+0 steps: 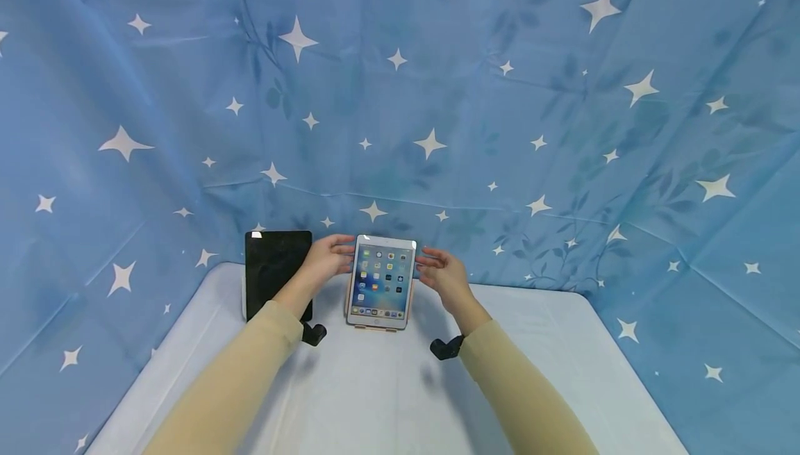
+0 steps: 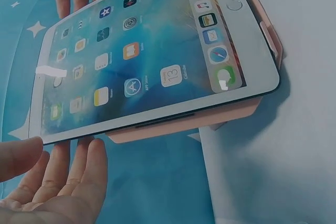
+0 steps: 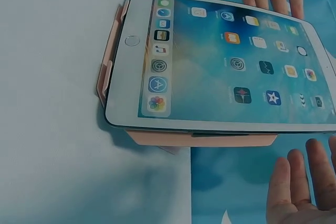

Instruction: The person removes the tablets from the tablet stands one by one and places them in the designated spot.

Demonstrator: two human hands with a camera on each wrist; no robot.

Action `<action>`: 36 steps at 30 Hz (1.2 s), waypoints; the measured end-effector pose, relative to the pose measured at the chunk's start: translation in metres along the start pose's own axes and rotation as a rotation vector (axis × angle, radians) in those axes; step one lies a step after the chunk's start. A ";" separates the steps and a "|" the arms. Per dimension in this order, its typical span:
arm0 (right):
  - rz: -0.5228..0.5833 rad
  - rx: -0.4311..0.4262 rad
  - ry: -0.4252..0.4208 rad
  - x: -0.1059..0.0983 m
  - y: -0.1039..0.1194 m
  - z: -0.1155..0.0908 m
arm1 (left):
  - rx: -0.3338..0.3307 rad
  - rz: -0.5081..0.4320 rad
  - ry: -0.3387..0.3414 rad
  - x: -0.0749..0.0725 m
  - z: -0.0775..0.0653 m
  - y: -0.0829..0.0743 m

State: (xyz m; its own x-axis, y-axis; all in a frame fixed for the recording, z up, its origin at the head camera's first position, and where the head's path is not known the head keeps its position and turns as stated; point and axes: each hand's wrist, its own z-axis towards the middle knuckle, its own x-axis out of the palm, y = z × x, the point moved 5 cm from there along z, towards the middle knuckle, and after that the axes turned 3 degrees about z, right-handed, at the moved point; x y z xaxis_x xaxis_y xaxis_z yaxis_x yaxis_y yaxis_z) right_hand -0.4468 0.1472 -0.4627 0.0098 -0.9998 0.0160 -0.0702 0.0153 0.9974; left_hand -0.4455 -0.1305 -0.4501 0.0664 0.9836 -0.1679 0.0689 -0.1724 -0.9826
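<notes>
A white-framed tablet (image 1: 381, 281) leans upright on a rose-gold stand (image 2: 184, 127), its lit screen showing rows of app icons. Beside its upper left edge is my left hand (image 1: 329, 258), the fingers reaching toward the back; in the left wrist view the thumb tip (image 2: 35, 149) lies right at the tablet's corner. Off the upper right edge, my right hand (image 1: 445, 276) is held with fingers spread and relaxed. The right wrist view shows a gap between those fingertips (image 3: 315, 148) and the tablet's edge. Neither hand grips anything.
A dark tablet-like panel (image 1: 275, 267) stands at the back left, partly behind my left forearm. Blue star-patterned curtain (image 1: 431, 94) rises close behind the white table (image 1: 356, 399). A black wrist camera (image 1: 445, 349) juts inward from my right wrist.
</notes>
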 end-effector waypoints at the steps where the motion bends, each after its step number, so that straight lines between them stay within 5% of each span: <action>1: -0.003 0.002 -0.002 0.000 0.000 0.001 | 0.001 0.001 -0.004 0.001 0.000 -0.001; 36: 0.003 -0.101 -0.073 0.010 0.008 0.002 | 0.032 -0.016 -0.161 0.006 -0.006 -0.005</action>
State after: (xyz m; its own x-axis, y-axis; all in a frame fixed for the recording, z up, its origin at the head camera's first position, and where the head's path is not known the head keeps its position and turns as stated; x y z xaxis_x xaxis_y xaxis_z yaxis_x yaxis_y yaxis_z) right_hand -0.4495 0.1371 -0.4551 -0.0631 -0.9979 0.0172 0.0309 0.0153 0.9994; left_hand -0.4390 -0.1238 -0.4455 -0.0954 0.9824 -0.1605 0.0368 -0.1576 -0.9868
